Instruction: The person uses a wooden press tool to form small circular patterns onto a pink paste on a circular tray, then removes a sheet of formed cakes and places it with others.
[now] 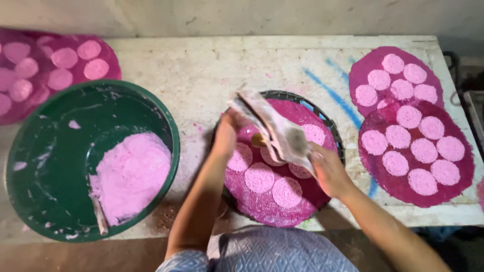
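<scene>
Both hands grip a flat, powder-caked board [275, 128] tilted over a round magenta disc [282, 201] that lies on a dark round tray [330, 126]. My left hand [224, 136] holds the board's far left end; my right hand [327, 168] holds its near right end. On the disc sit several pale pink pressed rounds [259, 177]. A small brown object under the board is partly hidden.
A large green basin [45, 151] at left holds pink powder [131, 174] and a scraper [99, 214]. Two finished magenta discs with pink rounds [416, 151] lie at right, more discs [55, 65] at far left. The white worktable [212, 65] has blue paint streaks.
</scene>
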